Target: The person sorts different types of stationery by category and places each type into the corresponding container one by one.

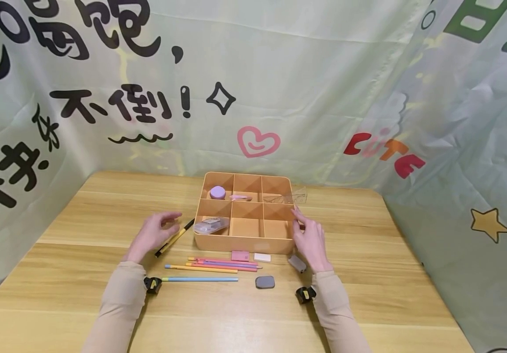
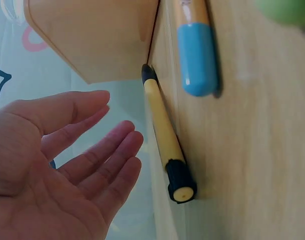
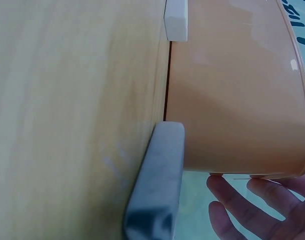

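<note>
Steadying the partitioned box (image 1: 244,244) appears to be the part given to the right hand (image 1: 310,240). The box is set toward the back of the bench (image 1: 390,284), its long axis running side to side, with three compartments across and two deep. Its right wall is touched by that hand's fingertips, the fingers being extended and slightly spread. Near the left wall, the black-and-yellow pen (image 1: 176,237) is laid on the bench at a slant, its slimmer black end directed away toward the box, its thicker end back toward the person's left. Beside it the left hand (image 1: 152,233) is held with fingers parted and loosely bent, nothing being gripped.

For good handling, the pen would best be pinched across mid-barrel, square to its slant, and the box pressed only lightly, lest it be slid sideways. In front, several pencils (image 1: 209,269) are laid roughly crosswise; beside them a pink eraser (image 1: 240,256) and a white eraser (image 1: 262,257) are seen.
</note>
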Demonstrator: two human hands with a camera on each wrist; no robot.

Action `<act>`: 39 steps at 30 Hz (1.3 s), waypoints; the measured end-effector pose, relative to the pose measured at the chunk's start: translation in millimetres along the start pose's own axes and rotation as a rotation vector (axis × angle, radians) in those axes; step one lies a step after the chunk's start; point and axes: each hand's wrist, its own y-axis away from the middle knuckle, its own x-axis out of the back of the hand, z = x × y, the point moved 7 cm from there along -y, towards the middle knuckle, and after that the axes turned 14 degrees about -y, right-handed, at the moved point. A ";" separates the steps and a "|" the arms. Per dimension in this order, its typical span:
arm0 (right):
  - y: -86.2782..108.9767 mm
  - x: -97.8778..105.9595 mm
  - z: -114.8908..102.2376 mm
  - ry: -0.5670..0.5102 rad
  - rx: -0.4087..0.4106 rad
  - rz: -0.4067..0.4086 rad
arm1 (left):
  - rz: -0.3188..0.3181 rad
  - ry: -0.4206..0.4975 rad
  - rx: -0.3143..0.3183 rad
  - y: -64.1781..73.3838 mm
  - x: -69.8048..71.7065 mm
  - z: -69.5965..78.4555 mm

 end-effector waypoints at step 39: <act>0.2 -1.2 1.3 -0.008 -0.014 -0.013 | -0.147 0.010 0.115 0.2 -20.0 -3.1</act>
